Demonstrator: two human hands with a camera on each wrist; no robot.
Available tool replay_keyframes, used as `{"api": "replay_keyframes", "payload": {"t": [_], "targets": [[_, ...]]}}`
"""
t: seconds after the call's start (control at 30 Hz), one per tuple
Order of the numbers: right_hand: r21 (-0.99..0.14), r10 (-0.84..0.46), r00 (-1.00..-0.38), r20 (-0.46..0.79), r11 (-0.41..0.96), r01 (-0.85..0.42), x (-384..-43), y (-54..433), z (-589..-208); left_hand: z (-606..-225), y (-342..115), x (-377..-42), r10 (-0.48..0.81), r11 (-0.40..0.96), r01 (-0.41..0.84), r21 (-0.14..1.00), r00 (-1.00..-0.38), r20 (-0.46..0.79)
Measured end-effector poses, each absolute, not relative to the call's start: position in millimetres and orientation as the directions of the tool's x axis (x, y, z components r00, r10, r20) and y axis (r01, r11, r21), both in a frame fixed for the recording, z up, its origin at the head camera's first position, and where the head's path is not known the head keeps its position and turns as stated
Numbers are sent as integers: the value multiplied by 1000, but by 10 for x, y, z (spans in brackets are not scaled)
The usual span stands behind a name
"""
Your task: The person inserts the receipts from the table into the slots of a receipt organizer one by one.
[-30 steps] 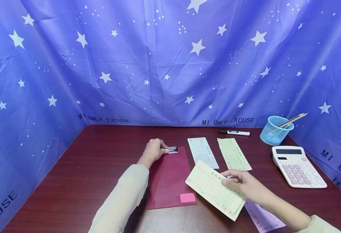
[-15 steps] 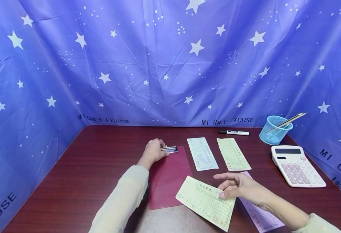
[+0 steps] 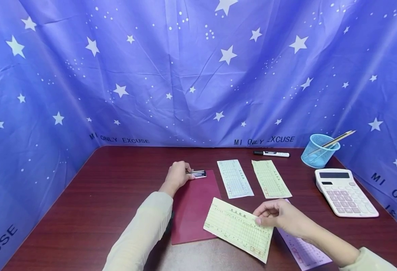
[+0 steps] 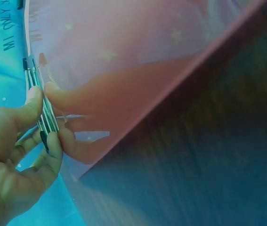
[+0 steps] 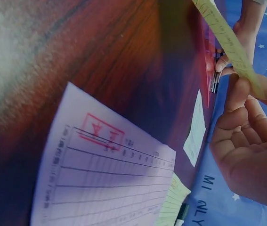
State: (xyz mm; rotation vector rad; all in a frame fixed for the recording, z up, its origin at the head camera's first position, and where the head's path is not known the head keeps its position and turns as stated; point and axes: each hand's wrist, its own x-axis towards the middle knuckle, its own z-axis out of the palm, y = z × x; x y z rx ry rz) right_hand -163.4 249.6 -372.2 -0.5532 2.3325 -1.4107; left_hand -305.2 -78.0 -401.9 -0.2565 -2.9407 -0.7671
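My left hand (image 3: 177,176) grips the metal clip (image 3: 199,174) at the far end of a dark red clipboard (image 3: 193,212). In the left wrist view, thumb and fingers squeeze the clip (image 4: 41,106), and the hand is mirrored in the board's glossy surface. My right hand (image 3: 283,219) pinches a yellow-green printed slip (image 3: 239,229) by its upper right edge, between thumb and fingers. That slip is tilted and overlaps the board's near right corner in the head view. Below the right hand lies a purple slip (image 3: 301,250), partly hidden; its red stamp shows in the right wrist view.
Beyond the board's right side lie a pale blue slip (image 3: 235,178) and another yellow-green slip (image 3: 271,179). A black-capped marker (image 3: 271,154), a blue mesh pen cup (image 3: 319,152) and a white calculator (image 3: 347,194) stand farther back and right. Star-printed curtains (image 3: 185,94) enclose the table.
The held slip has moved left and nearer the body, then slightly back up, now covering the board's pink label. The right fingers spread, then closed in again. My left hand stays at the clip.
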Motion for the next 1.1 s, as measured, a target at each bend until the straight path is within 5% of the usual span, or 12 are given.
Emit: {"api": "replay_keyframes", "payload": {"t": [0.43,1.1], "targets": [[-833,-591,-806,-1,446,-326,-1892,2302,-3478,-3997,-777,-3058,114,854,149,498,-988,101],[-777,-605,-795,-54,525,-347,-2464,1669,-3590,-4008,-770,-2990,114,849,141,510,-990,84]]}}
